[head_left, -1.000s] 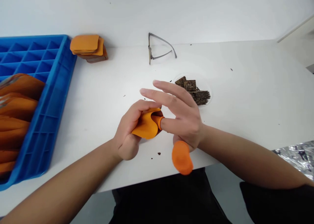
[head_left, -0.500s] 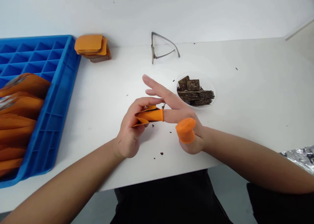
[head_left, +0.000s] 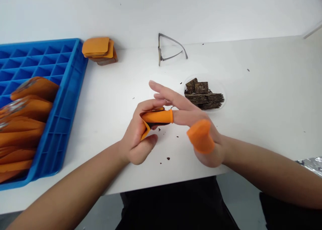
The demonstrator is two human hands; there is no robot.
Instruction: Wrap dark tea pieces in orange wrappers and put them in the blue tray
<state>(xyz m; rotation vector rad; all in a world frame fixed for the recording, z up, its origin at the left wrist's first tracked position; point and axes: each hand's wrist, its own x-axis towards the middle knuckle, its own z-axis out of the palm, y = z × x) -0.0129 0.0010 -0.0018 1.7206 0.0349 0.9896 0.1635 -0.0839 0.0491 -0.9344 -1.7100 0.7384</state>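
My left hand (head_left: 134,144) curls its fingers round a small orange paper envelope (head_left: 145,132), with its thumb held away. The envelope's mouth is spread, and a dark gap shows inside. From the right, my right hand (head_left: 201,117) reaches in with fingers stretched out. An orange rubber finger cot (head_left: 161,116) covers its index finger, which lies in or along the envelope; which of the two I cannot tell. A second orange finger cot (head_left: 201,136) sits on the raised right thumb. Beyond the hands, dark brown thin squares (head_left: 205,97) are stacked in a clear round dish (head_left: 224,85).
On the left is a blue divided crate (head_left: 67,99) holding several filled orange envelopes (head_left: 27,127). A stack of orange envelopes (head_left: 98,48) stands behind it. Eyeglasses (head_left: 160,52) lie at the back. Dark crumbs (head_left: 168,158) dot the white table (head_left: 264,105). Silver foil (head_left: 313,164) shows at right.
My left thumb has swung away from the envelope, and the envelope has turned in the hand. My right index finger stays at it. The whole view has shifted slightly.
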